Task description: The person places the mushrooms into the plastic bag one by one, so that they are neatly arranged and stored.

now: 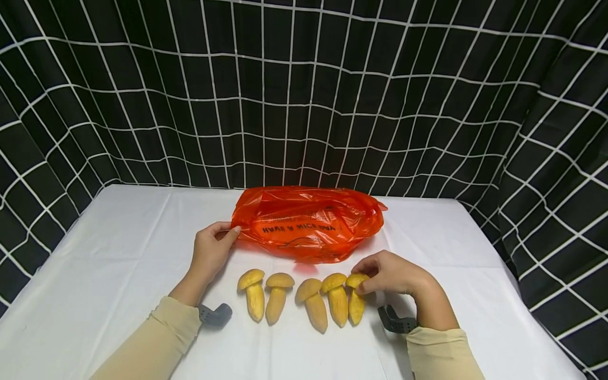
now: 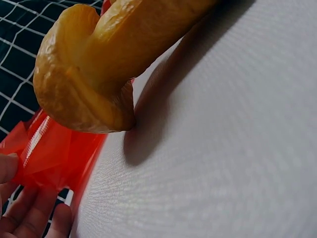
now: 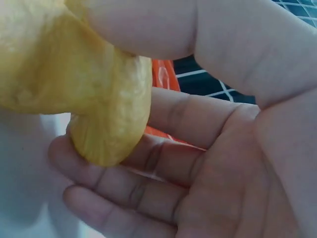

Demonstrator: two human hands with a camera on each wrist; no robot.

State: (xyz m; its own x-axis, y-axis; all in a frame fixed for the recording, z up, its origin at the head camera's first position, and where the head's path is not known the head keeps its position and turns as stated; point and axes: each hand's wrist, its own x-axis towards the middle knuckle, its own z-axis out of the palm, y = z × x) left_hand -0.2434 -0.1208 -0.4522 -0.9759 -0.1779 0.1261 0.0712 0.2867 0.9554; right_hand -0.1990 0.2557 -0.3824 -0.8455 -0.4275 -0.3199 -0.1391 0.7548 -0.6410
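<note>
Right now the person's right hand (image 1: pixel 391 274) is closing its thumb and curled fingers around the cap of the rightmost yellow mushroom-shaped toy (image 1: pixel 355 303), which is lying on the white tablecloth (image 1: pixel 119 253) at the right end of a near row of five. The left hand (image 1: pixel 211 248) is pinching the left edge of the crinkled orange plastic bag (image 1: pixel 306 224), which is sitting just beyond the row, near the far middle of the table.

To do this step well, I judge the right hand should be keeping its grip on the wide cap rather than the smooth stem, and lifting straight up so the neighbouring mushroom (image 1: pixel 336 303), lying right against it, is not being dragged along. The left hand would do well to be holding the bag's edge taut and raised.

Whether the bag's mouth is facing the left hand is hard to make out; its printed lettering is reading upside down and partly creased. What lies inside it is hidden. The right wrist view is showing only cap and palm, with the stem cut off.
</note>
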